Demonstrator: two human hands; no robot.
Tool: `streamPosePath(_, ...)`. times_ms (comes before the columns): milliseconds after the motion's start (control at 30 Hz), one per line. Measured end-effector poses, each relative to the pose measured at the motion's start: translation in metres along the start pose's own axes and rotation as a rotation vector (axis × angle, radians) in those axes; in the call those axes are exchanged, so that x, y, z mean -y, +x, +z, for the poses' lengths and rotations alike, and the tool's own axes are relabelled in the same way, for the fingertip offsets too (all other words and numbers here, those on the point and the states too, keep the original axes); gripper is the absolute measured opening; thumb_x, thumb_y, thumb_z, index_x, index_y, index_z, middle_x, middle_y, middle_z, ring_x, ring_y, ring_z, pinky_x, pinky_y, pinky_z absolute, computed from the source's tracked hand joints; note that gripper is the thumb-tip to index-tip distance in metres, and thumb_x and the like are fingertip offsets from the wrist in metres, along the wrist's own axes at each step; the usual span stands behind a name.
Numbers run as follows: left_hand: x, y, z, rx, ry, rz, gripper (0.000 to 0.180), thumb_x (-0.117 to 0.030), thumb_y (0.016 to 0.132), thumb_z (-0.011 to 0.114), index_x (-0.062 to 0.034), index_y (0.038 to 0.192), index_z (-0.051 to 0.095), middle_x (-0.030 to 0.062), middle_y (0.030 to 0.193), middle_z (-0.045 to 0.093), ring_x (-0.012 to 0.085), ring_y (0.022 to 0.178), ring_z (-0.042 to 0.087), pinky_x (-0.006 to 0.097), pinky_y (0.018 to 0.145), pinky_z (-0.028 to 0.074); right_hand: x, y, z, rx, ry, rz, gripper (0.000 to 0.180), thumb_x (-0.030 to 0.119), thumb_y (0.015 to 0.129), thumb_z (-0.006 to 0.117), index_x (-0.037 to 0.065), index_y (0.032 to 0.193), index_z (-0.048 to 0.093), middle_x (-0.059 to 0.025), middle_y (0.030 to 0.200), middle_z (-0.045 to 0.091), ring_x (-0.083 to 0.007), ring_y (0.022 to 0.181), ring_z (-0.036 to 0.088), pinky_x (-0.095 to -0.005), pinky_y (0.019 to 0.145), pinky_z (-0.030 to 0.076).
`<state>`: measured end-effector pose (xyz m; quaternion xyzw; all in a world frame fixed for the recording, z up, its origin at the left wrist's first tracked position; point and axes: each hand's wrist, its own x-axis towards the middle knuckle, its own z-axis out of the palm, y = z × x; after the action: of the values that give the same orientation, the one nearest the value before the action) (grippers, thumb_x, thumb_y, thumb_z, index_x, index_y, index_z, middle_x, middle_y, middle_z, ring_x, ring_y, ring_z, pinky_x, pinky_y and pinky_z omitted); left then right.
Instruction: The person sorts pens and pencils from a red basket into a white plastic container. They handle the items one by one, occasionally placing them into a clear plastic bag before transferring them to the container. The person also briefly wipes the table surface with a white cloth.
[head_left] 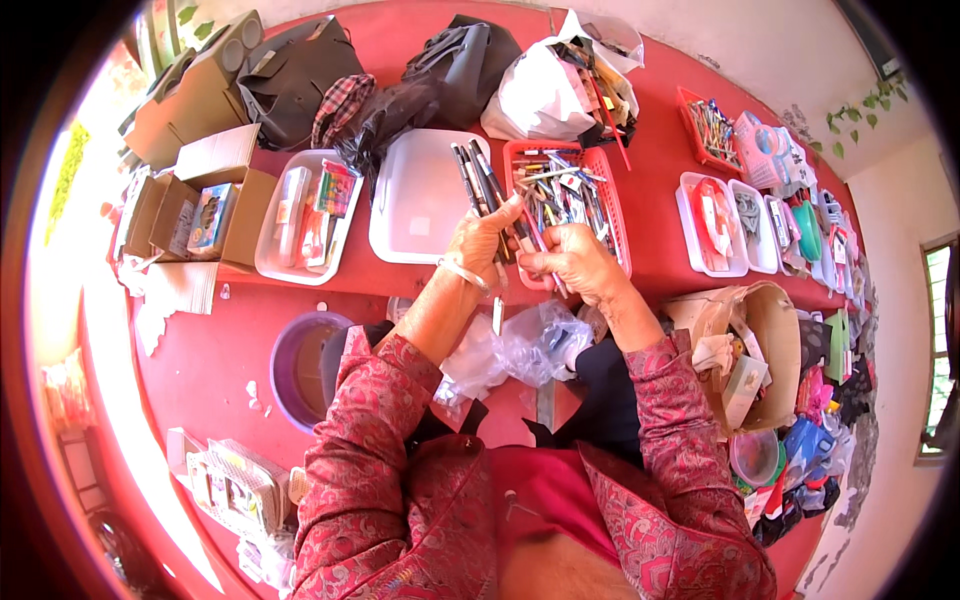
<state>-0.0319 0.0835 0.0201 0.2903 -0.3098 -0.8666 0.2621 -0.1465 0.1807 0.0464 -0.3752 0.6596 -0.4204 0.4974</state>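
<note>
My left hand (pixel 476 240) is wrapped round a bundle of pens (pixel 474 175), mostly dark-barrelled, which fan upward past the thumb. Close beside it, my right hand (pixel 582 264) pinches a slim pinkish pen (pixel 541 238) held at a slant; its lower end shows below the fingers. Both hands are over the near side of a red plastic basket (pixel 621 215) packed with loose pens and markers (pixel 565 190). To the left of the basket stands a white plastic tray (pixel 386 215), its bottom mostly bare.
A tray of packaged items (pixel 272 250) and an open cardboard box (pixel 245 215) stand left. Bags (pixel 535 90) line the back. Another red basket (pixel 720 160) and small trays (pixel 690 230) are right. A purple bucket (pixel 285 370) and clear plastic bags (pixel 520 345) lie below.
</note>
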Motion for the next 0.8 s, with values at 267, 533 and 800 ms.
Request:
streamPosePath(267,0.004,0.003,-0.005,0.063,-0.136,-0.012,0.016,-0.021,0.085,0.048,-0.0064,0.079,0.052,0.0033,0.069,0.055,0.0119,0.058,0.052,0.026,0.05,0.046,0.013,-0.002,-0.026,-0.143,0.34,-0.065,0.03,0.031,0.087,0.045,0.004,0.078,0.054,-0.0002,0.055,0.05,-0.0031,0.037,0.039,-0.0139,0.032,0.029)
streamPosePath(533,-0.004,-0.007,0.004,0.281,-0.192,-0.28,0.017,-0.016,0.088,0.041,-0.0007,0.091,0.048,0.001,0.068,0.048,0.0091,0.058,0.046,0.02,0.051,0.041,0.012,-0.003,-0.037,0.06,0.514,-0.077,0.032,0.031,0.087,0.045,0.002,0.08,0.056,0.0004,0.061,0.051,-0.0049,0.041,0.044,-0.0162,0.036,0.037)
streamPosePath(800,0.002,-0.004,-0.004,0.224,-0.171,-0.308,0.022,-0.027,0.088,0.044,-0.0059,0.081,0.046,-0.002,0.059,0.04,0.0062,0.048,0.034,0.019,0.042,0.032,0.007,0.0,-0.038,-0.215,-0.424,-0.421,0.019,0.02,0.081,0.053,0.003,0.074,0.058,-0.0031,0.062,0.052,-0.014,0.051,0.055,-0.0268,0.045,0.043)
